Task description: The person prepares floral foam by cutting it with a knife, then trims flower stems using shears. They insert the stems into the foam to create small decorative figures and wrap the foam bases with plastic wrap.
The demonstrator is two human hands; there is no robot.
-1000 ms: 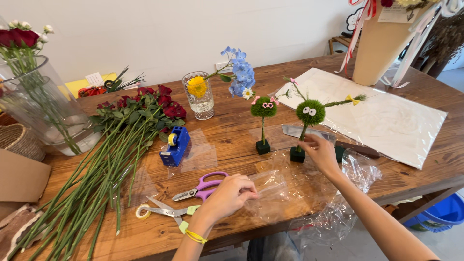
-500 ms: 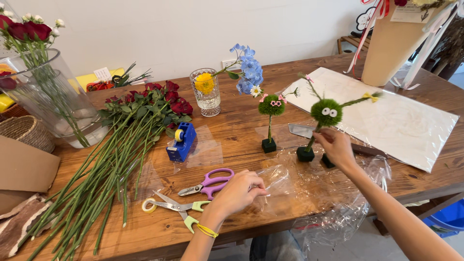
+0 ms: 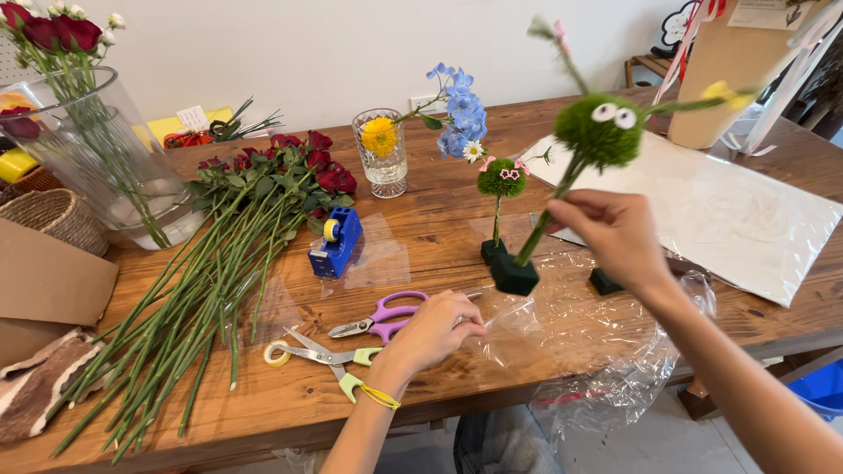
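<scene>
Head view shows me long red roses, a blue tape dispenser and purple scissors on the wooden table. My right hand pinches the stem of a fuzzy green ball flower with googly eyes, lifted above the table, dark square block at its foot. My left hand presses the crinkled clear plastic sheet with closed fingers.

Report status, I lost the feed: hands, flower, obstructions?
Right hand holds googly-eyed green flower aloft. Left hand pins cellophane. Scissors beside it.

Right hand lifts googly-eyed green flower; left hand pinches cellophane.
</scene>
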